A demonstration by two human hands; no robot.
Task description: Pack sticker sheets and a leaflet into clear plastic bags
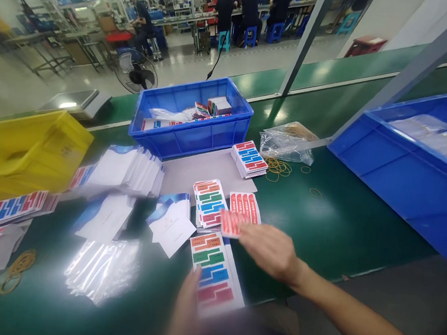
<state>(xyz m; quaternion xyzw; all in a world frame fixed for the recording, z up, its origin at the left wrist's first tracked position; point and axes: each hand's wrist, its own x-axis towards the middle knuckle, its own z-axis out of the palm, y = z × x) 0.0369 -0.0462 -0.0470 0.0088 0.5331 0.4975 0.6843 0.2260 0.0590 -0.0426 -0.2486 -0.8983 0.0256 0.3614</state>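
My left hand (186,300) grips the left edge of a sticker sheet (213,274) with orange, green, blue and dark red shapes, a white sheet partly showing under it. In my right hand (269,250) is a red-and-white label sheet (231,224), pinched at its right end and blurred. Just behind it lies a red label stack (248,205). To its left is a stack of multicoloured sticker sheets (209,197). White cards (172,227) with blue edges are fanned out left of these stacks.
Clear plastic bags (101,268) lie front left, near rubber bands (21,265). A blue bin (195,135) stands behind, with a yellow bin (29,149) left and another blue bin (395,174) right. A sticker stack (249,159) sits near loose rubber bands (278,167).
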